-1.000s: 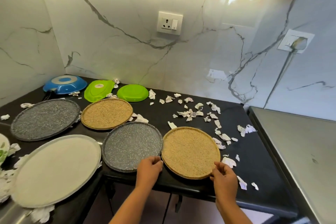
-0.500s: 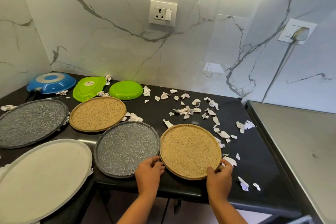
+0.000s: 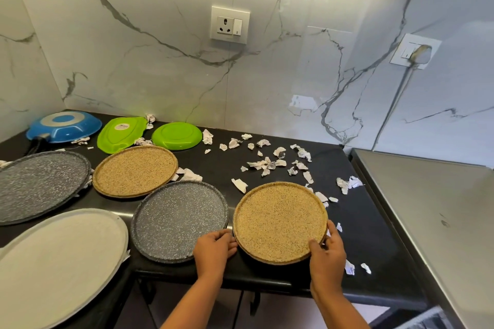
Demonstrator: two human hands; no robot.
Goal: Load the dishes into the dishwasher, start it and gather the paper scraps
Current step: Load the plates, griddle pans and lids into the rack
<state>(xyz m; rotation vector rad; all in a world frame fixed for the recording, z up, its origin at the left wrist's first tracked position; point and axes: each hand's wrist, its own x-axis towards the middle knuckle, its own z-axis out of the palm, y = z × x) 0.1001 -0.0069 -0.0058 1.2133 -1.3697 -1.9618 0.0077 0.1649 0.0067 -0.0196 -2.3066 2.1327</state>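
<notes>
Both hands have closed onto the round, speckled tan plate near the black counter's front edge. Left hand fingers curl against its left rim; right hand pinches the lower-right rim.

A black countertop is backed by glossy grey-veined white marble walls; a socket-and-switch plate is mounted there.

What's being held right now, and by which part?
The nearer tan plate, gripped at its near rim: left hand on the near-left edge, right hand on the near-right edge, thumb over the rim. Whether it is lifted off the counter cannot be told.
</notes>
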